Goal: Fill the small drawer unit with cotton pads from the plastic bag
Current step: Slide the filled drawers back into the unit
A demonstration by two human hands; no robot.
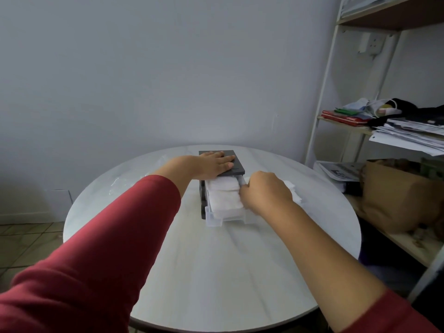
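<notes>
left hand (pixel 211 164) lies flat and open on the unit (pixel 236 164), mid-table. right hand (pixel 265 192) is curled at the pulled-out drawer (pixel 223 218), grip unclear. pads (pixel 224 198) piled high, might jam the drawer shutting.

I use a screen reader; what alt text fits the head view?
A left hand presses flat on a small dark drawer unit while the right hand reaches into its pulled-out clear drawer, full of white cotton pads, on a round pale table.

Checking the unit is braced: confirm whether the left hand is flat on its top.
Yes, the left hand lies palm-down on the dark top of the drawer unit.
</notes>
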